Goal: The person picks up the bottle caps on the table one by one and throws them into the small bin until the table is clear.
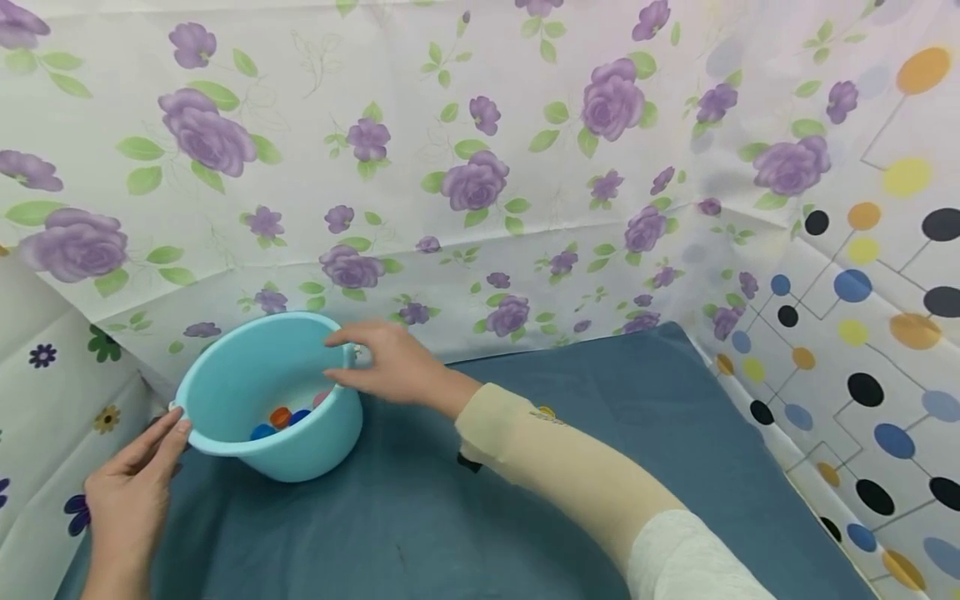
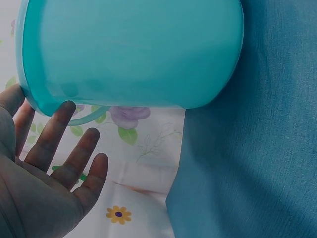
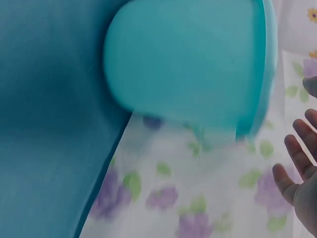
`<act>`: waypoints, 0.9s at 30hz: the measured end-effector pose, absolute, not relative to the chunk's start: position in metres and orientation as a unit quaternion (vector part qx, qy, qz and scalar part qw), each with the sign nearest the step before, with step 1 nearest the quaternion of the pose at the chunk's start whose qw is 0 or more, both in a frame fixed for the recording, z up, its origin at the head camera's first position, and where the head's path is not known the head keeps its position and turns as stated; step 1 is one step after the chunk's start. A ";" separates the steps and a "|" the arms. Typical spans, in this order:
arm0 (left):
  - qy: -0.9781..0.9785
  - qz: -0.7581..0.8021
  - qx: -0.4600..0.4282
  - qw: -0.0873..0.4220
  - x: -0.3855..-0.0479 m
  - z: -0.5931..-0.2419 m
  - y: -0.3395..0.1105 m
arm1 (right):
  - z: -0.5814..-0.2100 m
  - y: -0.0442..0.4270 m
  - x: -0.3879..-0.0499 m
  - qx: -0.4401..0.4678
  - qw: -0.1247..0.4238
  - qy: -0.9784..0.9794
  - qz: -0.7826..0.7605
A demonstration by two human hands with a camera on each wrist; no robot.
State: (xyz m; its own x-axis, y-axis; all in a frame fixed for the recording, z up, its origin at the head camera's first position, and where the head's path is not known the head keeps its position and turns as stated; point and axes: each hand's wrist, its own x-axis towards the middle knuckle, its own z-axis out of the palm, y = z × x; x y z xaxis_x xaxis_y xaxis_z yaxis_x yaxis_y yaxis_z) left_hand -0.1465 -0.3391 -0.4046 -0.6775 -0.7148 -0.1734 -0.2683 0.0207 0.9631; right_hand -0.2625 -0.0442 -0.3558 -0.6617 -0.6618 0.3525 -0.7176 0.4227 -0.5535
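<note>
A light-blue plastic bucket (image 1: 318,446) stands at the left of the blue cloth, against the back wall. Inside it lie small round pieces: an orange one (image 1: 281,417), blue ones (image 1: 262,432) and a pink one (image 1: 321,398), their kind too small to tell. My left hand (image 1: 131,487) pinches the bucket's left rim between thumb and fingers; the left wrist view shows its other fingers spread below the rim. On the opposite side, my right hand (image 1: 390,362) is at the right rim, thumb and fingers apart. In the right wrist view its fingers (image 3: 299,153) are extended, off the bucket.
Blue cloth (image 1: 360,533) covers the surface. A white sheet with purple flowers (image 1: 472,179) hangs behind, and a dotted sheet (image 1: 862,333) on the right. A yellow thing (image 1: 547,412) and a black thing (image 1: 469,462) show partly beside my right forearm.
</note>
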 end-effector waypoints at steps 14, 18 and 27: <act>-0.689 -0.604 0.354 0.186 -0.144 -0.407 -0.340 | -0.397 0.076 -0.275 0.379 0.040 -0.892 0.244; -0.688 -0.605 0.357 0.184 -0.143 -0.407 -0.340 | -0.411 0.107 -0.275 0.358 0.045 -0.905 0.224; -0.692 -0.601 0.362 0.172 -0.145 -0.405 -0.338 | -0.447 0.174 -0.280 0.292 0.036 -0.932 0.213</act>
State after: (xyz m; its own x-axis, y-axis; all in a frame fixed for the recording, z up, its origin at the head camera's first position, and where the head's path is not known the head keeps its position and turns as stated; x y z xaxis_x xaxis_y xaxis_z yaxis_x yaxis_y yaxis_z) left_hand -0.1453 -0.3381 -0.4045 -0.6781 -0.7082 -0.1969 -0.2943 0.0161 0.9556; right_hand -0.2802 0.1738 -0.4471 -0.8268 -0.5287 0.1919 -0.5597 0.7391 -0.3748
